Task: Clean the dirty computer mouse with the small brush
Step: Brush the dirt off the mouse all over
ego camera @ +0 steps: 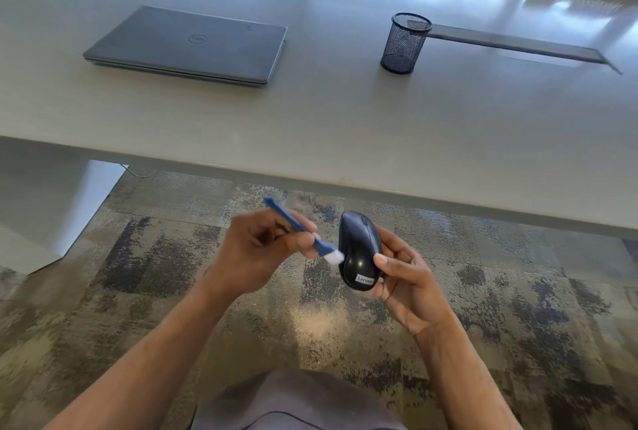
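Observation:
A black computer mouse (359,250) with a white label near its rear is held in my right hand (404,277), below the desk's front edge and above the carpet. My left hand (259,253) pinches a small blue brush (310,240) by its handle. The brush's white bristles touch the left side of the mouse. The handle's tip sticks up and to the left past my fingers. The mouse is tilted, with its top facing me.
A white desk (310,126) spans the upper view. On it lie a closed grey laptop (190,45) at the left and a black mesh pen cup (405,43) at the right, beside a grey cable tray (518,45). Patterned carpet (518,291) lies below.

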